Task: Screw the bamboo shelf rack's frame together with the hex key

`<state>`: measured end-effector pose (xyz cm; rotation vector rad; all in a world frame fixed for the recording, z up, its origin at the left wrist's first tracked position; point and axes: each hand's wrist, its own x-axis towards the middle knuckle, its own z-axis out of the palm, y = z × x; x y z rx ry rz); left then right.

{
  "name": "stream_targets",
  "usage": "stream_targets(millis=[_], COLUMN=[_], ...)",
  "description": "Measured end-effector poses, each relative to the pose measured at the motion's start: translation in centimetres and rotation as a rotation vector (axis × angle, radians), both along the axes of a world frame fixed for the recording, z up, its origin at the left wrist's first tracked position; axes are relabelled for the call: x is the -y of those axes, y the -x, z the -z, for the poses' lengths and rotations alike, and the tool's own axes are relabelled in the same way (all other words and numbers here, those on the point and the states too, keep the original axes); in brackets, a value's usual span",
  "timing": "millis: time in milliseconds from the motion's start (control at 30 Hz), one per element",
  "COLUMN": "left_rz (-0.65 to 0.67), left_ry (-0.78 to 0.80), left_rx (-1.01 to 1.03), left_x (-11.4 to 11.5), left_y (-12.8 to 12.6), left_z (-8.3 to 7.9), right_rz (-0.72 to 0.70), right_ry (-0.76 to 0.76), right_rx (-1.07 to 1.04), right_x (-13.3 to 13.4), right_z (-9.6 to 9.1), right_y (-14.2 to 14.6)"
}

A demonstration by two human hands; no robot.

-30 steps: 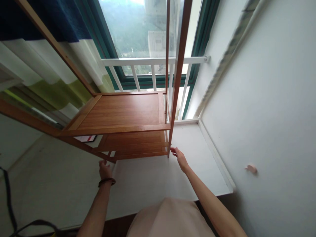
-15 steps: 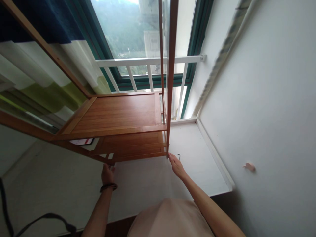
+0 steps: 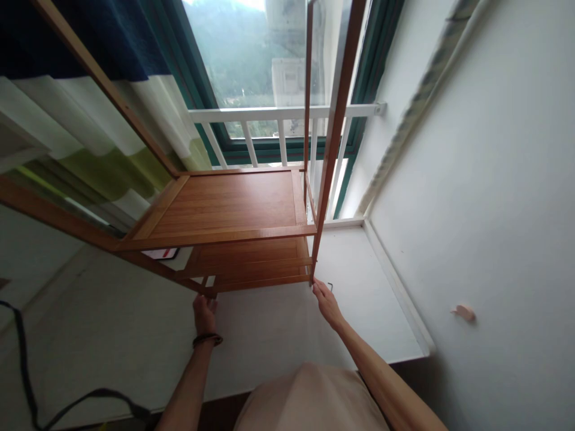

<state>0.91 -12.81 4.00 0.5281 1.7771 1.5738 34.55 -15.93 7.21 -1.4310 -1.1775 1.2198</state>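
A wooden shelf rack (image 3: pixel 242 200) with reddish-brown boards and tall posts stands on the white ledge by the window. My left hand (image 3: pixel 205 312), a dark bracelet at its wrist, is closed round the foot of the rack's near left post. At the near right post, my right hand (image 3: pixel 326 305) grips the lower end, its fingertips partly hidden by the wood. Just beyond that hand a small hex key (image 3: pixel 330 286) lies on the ledge. Under the rack's left side a flat object with a red and white face (image 3: pixel 164 254) shows in part.
The white ledge (image 3: pixel 381 293) ends at a front edge close to my body. Behind the rack are a white railing (image 3: pixel 287 114) and a green-framed window. A striped curtain (image 3: pixel 148 120) hangs at left. A black strap (image 3: pixel 27 371) lies lower left; a pink hook (image 3: pixel 463 312) is on the right wall.
The whole view has shifted slightly, with the scene moving rightward in it. The rack's near right post leans more to the right in view. Both hands keep their hold at the feet.
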Motion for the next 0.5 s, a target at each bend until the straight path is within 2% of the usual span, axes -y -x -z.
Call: stream_targets(millis=[167, 267, 333, 367, 400, 500], left_rz=[0.008, -0.029, -0.031, -0.004, 0.008, 0.118], left_ry=[0.018, -0.045, -0.132, -0.241, -0.352, -0.547], left_rx=[0.067, 0.100, 0.116, 0.141, 0.139, 0.136], left_x=[-0.1, -1.1, -2.2, -2.7, -3.3, -4.9], left_y=[1.5, 2.8, 3.6, 4.0, 4.3, 4.4], left_z=[-1.8, -4.5, -7.3, -8.9, -10.7, -15.7], right_rz=[-0.053, -0.022, -0.002, 0.008, 0.044, 0.063], right_ry=[0.081, 0.092, 0.049, 0.009, -0.066, -0.309], right_rx=[-0.021, -0.023, -0.036, -0.048, -0.087, -0.204], right_x=[-1.6, -3.3, -4.7, -5.4, -6.0, -7.5], right_z=[-0.1, -1.9, -4.4, -5.9, -7.6, -13.2], right_y=[-1.9, -3.0, -3.3, -3.3, -3.2, -2.1])
